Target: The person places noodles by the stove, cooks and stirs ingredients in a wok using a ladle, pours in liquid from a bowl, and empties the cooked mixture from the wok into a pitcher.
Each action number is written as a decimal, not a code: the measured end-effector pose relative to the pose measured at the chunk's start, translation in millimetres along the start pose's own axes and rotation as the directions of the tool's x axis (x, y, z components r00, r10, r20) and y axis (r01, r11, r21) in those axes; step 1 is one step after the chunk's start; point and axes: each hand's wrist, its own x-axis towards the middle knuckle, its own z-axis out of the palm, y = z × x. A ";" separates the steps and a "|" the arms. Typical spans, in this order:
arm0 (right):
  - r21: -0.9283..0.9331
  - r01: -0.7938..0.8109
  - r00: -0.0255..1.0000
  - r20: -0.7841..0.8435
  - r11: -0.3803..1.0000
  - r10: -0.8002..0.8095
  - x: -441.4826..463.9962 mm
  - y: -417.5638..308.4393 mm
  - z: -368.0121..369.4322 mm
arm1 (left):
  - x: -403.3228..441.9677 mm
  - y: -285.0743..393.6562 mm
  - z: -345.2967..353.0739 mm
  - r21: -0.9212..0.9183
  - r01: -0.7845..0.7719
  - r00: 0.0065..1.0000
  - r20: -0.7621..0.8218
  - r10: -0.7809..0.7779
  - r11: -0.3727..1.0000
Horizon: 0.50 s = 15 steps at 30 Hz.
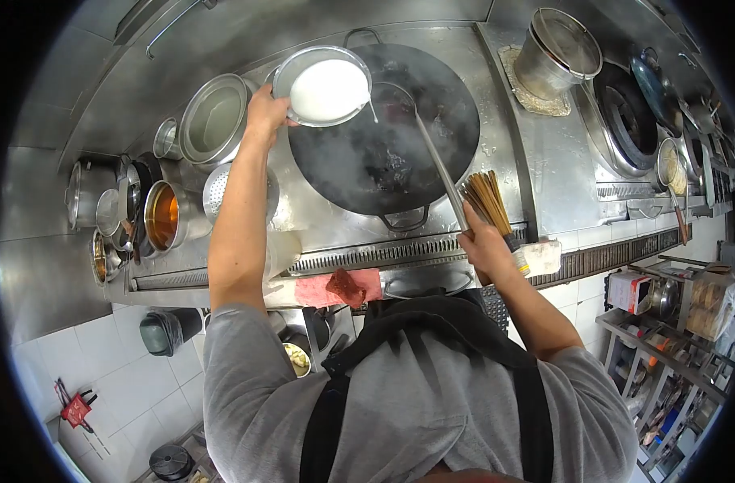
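Observation:
My left hand (pixel 268 113) grips the side of a metal bowl (pixel 284 79) over the left part of a large black wok (pixel 335 173). White liquid (pixel 329 90) fills the tilted bowl, and a thin stream runs from its right rim towards the wok. My right hand (pixel 488 241) is closed around the long handle of a ladle (pixel 444 173), whose head lies in the wok and is partly hidden by steam. Dark contents in the wok are blurred by the steam. Just beside my right hand stands a bamboo wok brush (pixel 488 201).
Left of the wok sit a large metal pot (pixel 214 121), a perforated strainer (pixel 214 193) and a pot of orange-brown liquid (pixel 165 216). A red cloth (pixel 339 287) lies along the front edge. To the right are a strainer pot (pixel 545 68) and another burner (pixel 625 117).

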 end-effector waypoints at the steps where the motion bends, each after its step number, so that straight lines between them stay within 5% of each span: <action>1: 0.190 -0.461 0.863 0.323 0.867 0.388 5.6 -34.8 -30.1 | 3.1 -4.3 0.8 0.027 -0.015 1.000 -0.024 0.016 1.000; 4: 0.267 -0.513 0.844 0.329 0.816 0.423 17.1 -40.1 -43.0 | 4.3 -0.5 -0.5 0.005 0.017 0.999 0.029 -0.017 1.000; 5: 0.038 -0.218 0.968 0.138 0.975 0.211 13.6 -28.5 -29.3 | 3.7 0.8 1.8 0.005 0.017 0.999 0.032 -0.017 1.000; 8: -0.053 0.000 1.000 0.015 0.999 0.000 1.5 -6.9 -4.4 | 5.6 2.6 3.5 -0.005 0.006 1.000 0.004 -0.006 1.000; 10: -0.016 -0.038 0.996 0.077 0.999 0.039 6.4 -16.0 -20.4 | 6.7 3.9 2.8 0.012 0.009 0.998 0.060 -0.010 1.000; 12: 0.288 -0.536 0.821 0.398 0.794 0.410 18.7 -35.4 -42.5 | 3.7 6.5 6.0 -0.008 0.018 0.999 0.050 -0.017 1.000; 14: 0.150 -0.418 0.882 0.304 0.896 0.361 14.4 -28.5 -28.1 | 1.5 10.7 9.0 -0.027 0.019 0.999 0.039 -0.018 0.999; 15: 0.026 -0.131 0.986 0.106 0.991 0.127 7.0 -6.2 -6.6 | 1.4 11.4 9.2 -0.039 0.014 0.998 0.059 -0.012 0.999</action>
